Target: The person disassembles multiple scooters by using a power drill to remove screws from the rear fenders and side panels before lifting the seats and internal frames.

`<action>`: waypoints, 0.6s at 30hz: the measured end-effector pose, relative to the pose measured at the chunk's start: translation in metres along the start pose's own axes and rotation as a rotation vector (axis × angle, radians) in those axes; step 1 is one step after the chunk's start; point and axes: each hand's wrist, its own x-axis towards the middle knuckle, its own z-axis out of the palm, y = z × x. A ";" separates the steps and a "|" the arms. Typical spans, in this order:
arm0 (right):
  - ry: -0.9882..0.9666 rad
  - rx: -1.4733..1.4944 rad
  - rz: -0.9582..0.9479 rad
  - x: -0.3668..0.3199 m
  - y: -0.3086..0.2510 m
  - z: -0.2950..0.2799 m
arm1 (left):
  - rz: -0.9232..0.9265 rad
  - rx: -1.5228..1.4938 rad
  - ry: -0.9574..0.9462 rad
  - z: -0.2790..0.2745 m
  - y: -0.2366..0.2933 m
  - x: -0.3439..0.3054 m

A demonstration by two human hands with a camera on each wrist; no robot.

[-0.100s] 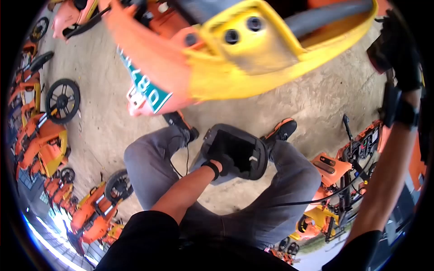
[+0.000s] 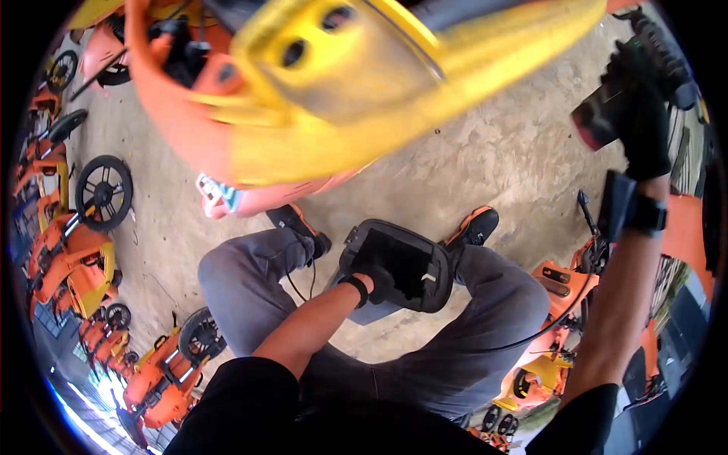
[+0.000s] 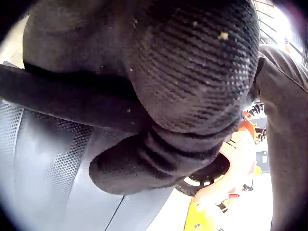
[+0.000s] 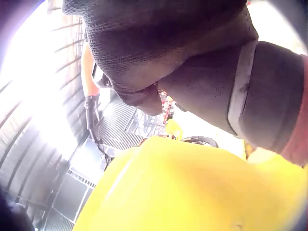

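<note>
1. Btw the person's knees, head view: dark grey seat-like part (image 2: 398, 254), hollow black side up, over concrete floor (image 2: 493, 144); can't tell if it touches. L hand (image 2: 385, 287), black glove, at its near L edge, grip closed on that edge.
2. Far R, same view: R hand (image 2: 644, 106), also gloved, raised well apart from the seat-like part; grip wrapped round a dark handheld tool (image 2: 595, 121) w/ reddish end, exact type unclear. Dark watch (image 2: 648, 216) on that wrist.
3. Far side, same view: yellow-orange scooter body (image 2: 318, 152), blurred, w/ a white-teal plate (image 2: 220, 193) at its near L end, text unreadable. Orange scooters (image 2: 155, 387) down the L; spoked wheel (image 2: 91, 193) among them. Black cable (image 2: 557, 317) by R knee.
4. L wrist view: glove fills the top, digit curled over the part's dark rim; grey dotted surface below. Orange scooter + tyre beyond to the R, trouser leg (image 3: 288, 134) at R edge.
5. R wrist view: gloved fingers bent round the tool, pale band + red end to the R; can't see if a trigger's pressed. Big yellow panel (image 4: 168, 187) near, ribbed sheeting (image 4: 29, 149) at L, washed out.
</note>
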 end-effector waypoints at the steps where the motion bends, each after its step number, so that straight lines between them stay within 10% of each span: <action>1: -0.019 0.129 0.035 -0.022 0.020 0.010 | 0.021 -0.026 -0.036 -0.006 -0.007 0.006; 9: -0.005 0.322 0.183 -0.059 0.127 0.035 | 0.200 -0.832 -0.134 0.009 -0.087 0.042; 18: -0.047 0.355 0.169 -0.089 0.108 0.053 | -0.070 -0.060 0.001 -0.022 -0.049 0.031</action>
